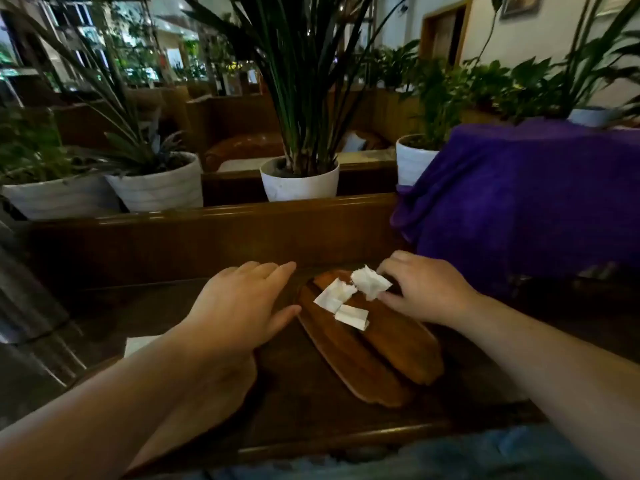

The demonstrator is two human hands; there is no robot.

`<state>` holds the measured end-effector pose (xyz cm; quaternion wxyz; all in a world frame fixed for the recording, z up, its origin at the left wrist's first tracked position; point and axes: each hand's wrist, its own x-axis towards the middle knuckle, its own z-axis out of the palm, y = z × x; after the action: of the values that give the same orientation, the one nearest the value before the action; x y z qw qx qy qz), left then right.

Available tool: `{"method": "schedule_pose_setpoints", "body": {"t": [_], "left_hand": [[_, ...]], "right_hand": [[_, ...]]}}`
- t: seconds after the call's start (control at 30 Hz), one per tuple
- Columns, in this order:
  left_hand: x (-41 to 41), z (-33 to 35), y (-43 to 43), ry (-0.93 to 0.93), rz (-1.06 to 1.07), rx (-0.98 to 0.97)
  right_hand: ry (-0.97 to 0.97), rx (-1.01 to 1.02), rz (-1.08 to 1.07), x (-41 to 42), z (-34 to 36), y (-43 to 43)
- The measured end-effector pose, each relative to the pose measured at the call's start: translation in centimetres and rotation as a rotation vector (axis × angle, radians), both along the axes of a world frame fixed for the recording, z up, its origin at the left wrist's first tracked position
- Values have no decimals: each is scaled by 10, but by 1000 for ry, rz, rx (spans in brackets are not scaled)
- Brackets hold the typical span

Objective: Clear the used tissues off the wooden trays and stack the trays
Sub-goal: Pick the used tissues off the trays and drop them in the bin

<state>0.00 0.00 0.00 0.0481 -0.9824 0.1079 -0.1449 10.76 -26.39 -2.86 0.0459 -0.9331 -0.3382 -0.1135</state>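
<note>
Two long oval wooden trays lie side by side on the dark table, the left tray (341, 362) and the right tray (401, 344). Three white tissues rest at their far end: a crumpled tissue (370, 283), a flat tissue (334, 295) and a folded tissue (351, 317). My right hand (427, 289) pinches the crumpled tissue between thumb and fingers. My left hand (242, 306) hovers just left of the trays, fingers spread, holding nothing.
A wooden partition (207, 233) runs behind the table, with white plant pots (299, 181) above it. A purple cloth (526, 199) drapes over something at the right. A metal object (24, 306) stands at the left edge.
</note>
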Motion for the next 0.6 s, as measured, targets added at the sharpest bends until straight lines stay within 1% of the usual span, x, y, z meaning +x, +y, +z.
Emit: {"method": "schedule_pose_setpoints", "body": {"t": [0.07,0.2,0.4,0.5,0.6], "left_hand": [[14,-7,-5,10,-5,-43],[28,-23,-14,22,-37,-64],[55,-33,-19,129,-31,-115],[66,-35,-21,148,-35,-129],[77,-38,-24,166,-16,-145]], "right_hand": [[71,44,-52,20,-2,-1],[182,66,-127,54,-15,12],[219,4,-151,77,-41,37],[253,-58,-176,80,-47,42],[272,-55,-193,82,-50,43]]}}
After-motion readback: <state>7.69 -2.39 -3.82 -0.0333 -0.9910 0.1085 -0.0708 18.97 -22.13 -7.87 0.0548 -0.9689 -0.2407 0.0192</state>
